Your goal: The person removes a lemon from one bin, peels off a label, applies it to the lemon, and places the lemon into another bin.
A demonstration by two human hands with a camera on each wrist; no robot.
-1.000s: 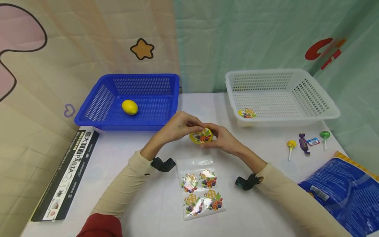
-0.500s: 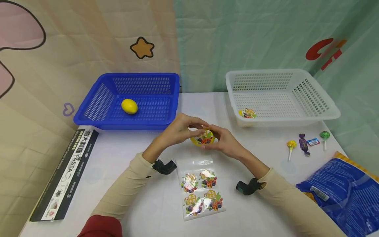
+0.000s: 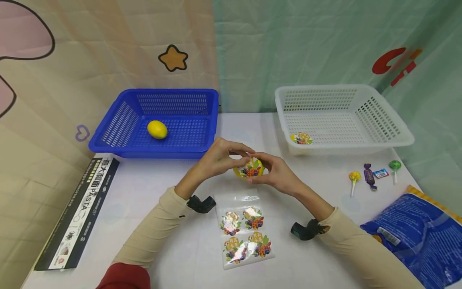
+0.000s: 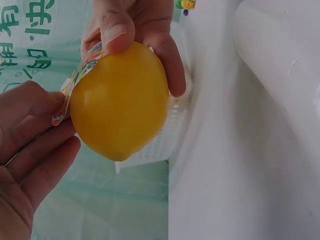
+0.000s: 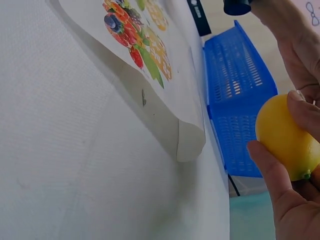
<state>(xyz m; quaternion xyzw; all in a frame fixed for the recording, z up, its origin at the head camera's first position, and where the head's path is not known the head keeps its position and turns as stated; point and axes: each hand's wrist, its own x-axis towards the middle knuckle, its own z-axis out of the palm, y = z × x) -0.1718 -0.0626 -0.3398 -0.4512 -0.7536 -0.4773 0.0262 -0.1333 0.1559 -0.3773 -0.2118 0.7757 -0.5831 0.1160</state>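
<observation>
Between both hands is a yellow lemon [image 4: 122, 107], held above the table behind a sticker sheet [image 3: 247, 237]. A fruit-print sticker [image 3: 252, 167] lies against its near side; in the left wrist view one edge of the sticker stands off the peel. My left hand [image 3: 220, 157] pinches that loose edge between thumb and finger. My right hand [image 3: 276, 173] grips the lemon from the right, its thumb below and fingers above in the head view. Several fruit-print stickers remain on the sheet. The lemon's far side is hidden in the head view.
At the back left, a blue basket [image 3: 180, 152] contains another lemon [image 3: 157, 129]. A white basket [image 3: 346, 146] at the back right has a stickered yellow item [image 3: 301, 138]. Lollipops, small candies and a blue bag [image 3: 415, 237] lie right; a pasta box [image 3: 77, 216] lies left.
Both hands and the lemon have shifted slightly to the right. More of the stickered face shows in the head view now. The grips look much the same.
</observation>
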